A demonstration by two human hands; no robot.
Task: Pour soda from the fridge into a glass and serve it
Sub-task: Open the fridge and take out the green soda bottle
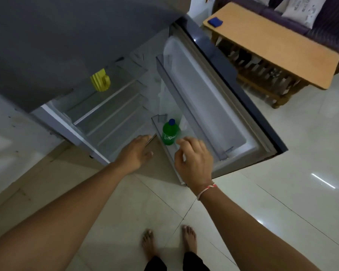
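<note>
Here the soda bottle (pixel 169 133) stands upright, cap upward, in the door shelf (pixel 184 153).

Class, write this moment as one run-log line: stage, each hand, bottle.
stage: reaching into open fridge door | left hand: open, empty | right hand: loosely curled, near bottle, no grip | soda bottle: upright on door shelf
</note>
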